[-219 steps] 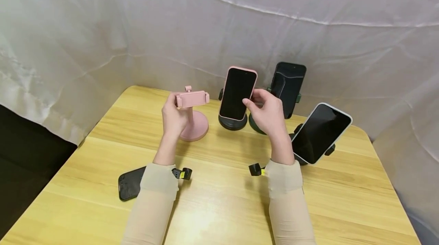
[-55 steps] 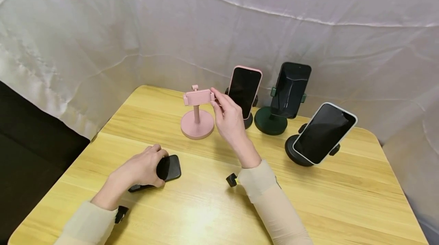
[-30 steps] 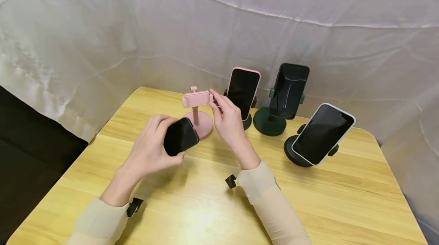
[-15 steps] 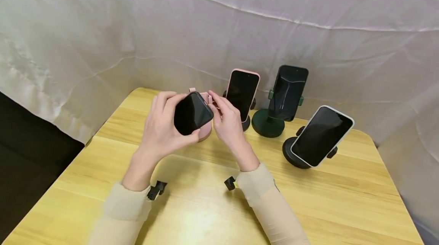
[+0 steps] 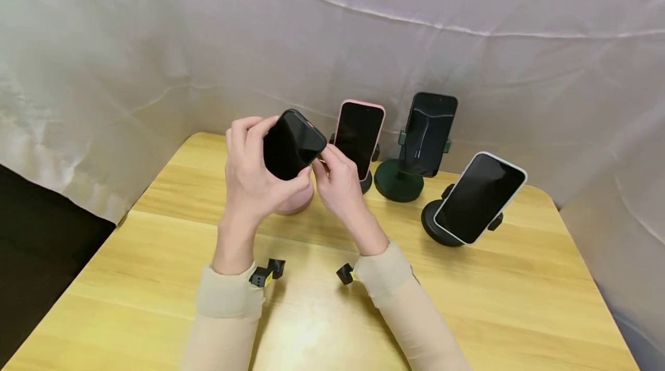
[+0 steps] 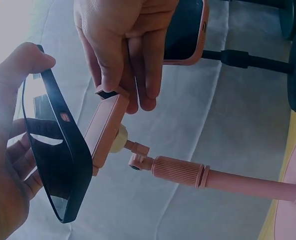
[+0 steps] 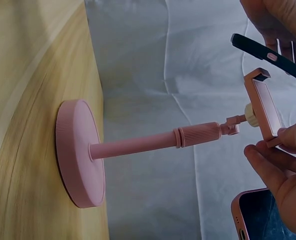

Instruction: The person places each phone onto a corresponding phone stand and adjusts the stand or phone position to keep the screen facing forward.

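Note:
My left hand (image 5: 248, 169) grips a black-cased smartphone (image 5: 291, 146) by its long edges, screen towards me and tilted. The phone is raised in front of a pink phone stand, hiding its clamp in the head view; only the round base (image 5: 297, 202) shows below. In the left wrist view the stand's clamp (image 6: 108, 127) sits right behind the phone's lower edge. My right hand (image 5: 340, 183) pinches the clamp's right end between thumb and fingers, as the right wrist view shows at the clamp (image 7: 263, 107). The stand's ribbed collar (image 7: 200, 135) and post are upright.
Right of my hands, a pink-cased phone (image 5: 358, 134) stands in a black holder. Beside it a black phone (image 5: 428, 134) sits in a green stand (image 5: 397, 182). Farther right, a white-framed phone (image 5: 480, 198) leans in a black stand (image 5: 436, 227). A grey curtain (image 5: 291, 36) hangs behind the table.
My left hand left the pink stand, picked the black-cased phone off the table and raised it to the clamp. My right hand moved from the pink-cased phone to the clamp's right end.

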Available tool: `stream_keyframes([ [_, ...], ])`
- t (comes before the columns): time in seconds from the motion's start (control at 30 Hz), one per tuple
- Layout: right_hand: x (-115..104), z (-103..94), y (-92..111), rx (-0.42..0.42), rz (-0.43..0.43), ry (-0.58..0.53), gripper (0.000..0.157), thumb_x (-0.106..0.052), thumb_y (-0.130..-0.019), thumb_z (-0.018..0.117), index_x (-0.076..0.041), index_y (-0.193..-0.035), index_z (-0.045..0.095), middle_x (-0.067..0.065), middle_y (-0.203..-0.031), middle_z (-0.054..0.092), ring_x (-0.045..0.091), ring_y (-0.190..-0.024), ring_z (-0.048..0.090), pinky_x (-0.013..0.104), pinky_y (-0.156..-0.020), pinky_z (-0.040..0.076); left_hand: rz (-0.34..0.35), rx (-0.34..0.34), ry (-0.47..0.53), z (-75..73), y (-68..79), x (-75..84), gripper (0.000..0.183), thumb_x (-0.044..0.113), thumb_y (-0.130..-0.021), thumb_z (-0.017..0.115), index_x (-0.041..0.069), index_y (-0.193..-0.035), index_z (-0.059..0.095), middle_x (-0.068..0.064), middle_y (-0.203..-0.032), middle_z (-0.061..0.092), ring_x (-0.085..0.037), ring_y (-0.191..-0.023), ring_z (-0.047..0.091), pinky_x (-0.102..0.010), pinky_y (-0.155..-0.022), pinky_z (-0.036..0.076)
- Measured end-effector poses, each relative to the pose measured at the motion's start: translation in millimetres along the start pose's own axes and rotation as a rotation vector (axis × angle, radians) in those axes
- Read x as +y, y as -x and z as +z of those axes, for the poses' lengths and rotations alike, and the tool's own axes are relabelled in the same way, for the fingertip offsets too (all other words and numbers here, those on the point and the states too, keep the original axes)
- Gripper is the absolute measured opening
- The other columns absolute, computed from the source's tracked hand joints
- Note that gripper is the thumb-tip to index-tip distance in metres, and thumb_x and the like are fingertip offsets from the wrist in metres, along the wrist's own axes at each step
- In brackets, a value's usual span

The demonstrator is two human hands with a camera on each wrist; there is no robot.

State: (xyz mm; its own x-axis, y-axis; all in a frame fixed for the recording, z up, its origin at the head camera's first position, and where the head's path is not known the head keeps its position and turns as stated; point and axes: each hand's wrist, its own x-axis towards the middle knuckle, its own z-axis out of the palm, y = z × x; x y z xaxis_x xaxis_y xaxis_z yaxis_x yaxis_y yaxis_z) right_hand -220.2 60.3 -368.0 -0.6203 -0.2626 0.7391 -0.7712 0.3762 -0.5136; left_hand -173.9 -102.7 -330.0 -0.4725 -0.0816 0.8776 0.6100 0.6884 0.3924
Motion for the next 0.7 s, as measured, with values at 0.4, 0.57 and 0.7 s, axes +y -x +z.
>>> stream_keyframes([
  [0.4, -2.4, -6.5, 1.0, -0.044, 0.047, -0.05, 0.028, 0.006, -0.099, 0.06, 0.001, -0.124, 0.072, 0.017, -0.118, 0.071, 0.027, -0.096, 0.071, 0.036, -0.087, 0.061, 0.026, 0.013, -0.013, 2.2, -0.8, 2.2, 0.075, 0.028, -0.063, 0.085, 0.002, -0.13, 0.063, -0.023, -0.115, 0.055, -0.043, -0.105, 0.05, -0.05, -0.089, 0.04],
  [0.57, -2.1, -13.4, -0.7, -0.01, -0.007, -0.052, 0.026, 0.0, -0.104, 0.058, 0.001, -0.126, 0.071, 0.017, -0.123, 0.069, 0.023, -0.079, 0.064, 0.034, -0.076, 0.059, 0.025, 0.01, -0.014, 2.7, 0.1, 1.8, 0.074, 0.029, -0.065, 0.085, 0.002, -0.131, 0.063, -0.023, -0.115, 0.054, -0.042, -0.106, 0.049, -0.05, -0.088, 0.04],
  [0.7, -5.3, -22.7, -4.4, 0.059, -0.013, -0.097, 0.028, -0.002, -0.105, 0.058, 0.001, -0.13, 0.07, 0.016, -0.125, 0.07, 0.021, -0.077, 0.064, 0.028, -0.069, 0.054, 0.029, -0.001, -0.023, 2.9, -0.3, 2.4, 0.075, 0.029, -0.065, 0.086, 0.002, -0.13, 0.063, -0.023, -0.116, 0.055, -0.042, -0.103, 0.05, -0.05, -0.087, 0.04],
])
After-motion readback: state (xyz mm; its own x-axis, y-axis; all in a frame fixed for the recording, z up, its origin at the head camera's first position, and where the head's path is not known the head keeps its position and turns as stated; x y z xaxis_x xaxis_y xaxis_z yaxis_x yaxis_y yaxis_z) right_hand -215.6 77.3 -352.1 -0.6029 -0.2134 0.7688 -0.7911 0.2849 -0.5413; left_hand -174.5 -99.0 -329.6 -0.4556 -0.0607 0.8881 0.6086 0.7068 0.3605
